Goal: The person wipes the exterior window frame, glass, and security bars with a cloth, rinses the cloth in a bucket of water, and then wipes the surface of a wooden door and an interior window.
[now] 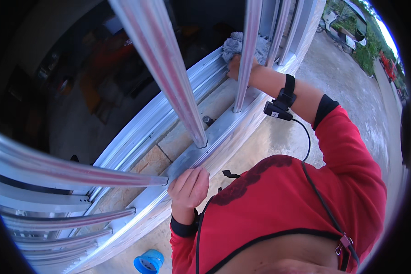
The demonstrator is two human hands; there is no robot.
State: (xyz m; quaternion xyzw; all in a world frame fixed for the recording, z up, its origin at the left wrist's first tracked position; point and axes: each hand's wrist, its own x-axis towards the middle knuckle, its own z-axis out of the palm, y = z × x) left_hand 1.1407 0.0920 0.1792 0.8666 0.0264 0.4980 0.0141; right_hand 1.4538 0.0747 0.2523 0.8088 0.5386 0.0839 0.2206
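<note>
My right hand (235, 67) reaches between the upright metal bars of a window guard and grips a fluffy grey cloth (233, 45). One bar (251, 41) crosses in front of the wrist and part of the cloth. The cloth lies against the silver sliding-window track (201, 75). My left hand (188, 188) is closed at the outer edge of the guard's bottom rail (223, 129), beside the foot of a bar; its fingertips are hidden. A stone-tiled sill (153, 163) runs between track and rail.
A blue bucket (149, 262) stands on the ground at the lower left. Beyond the window lies a dark room. Concrete ground (338, 86) stretches to the right, with a parked scooter (345, 34) and a red machine (388, 67) farther off. A cable (309, 141) hangs from the device on my right forearm.
</note>
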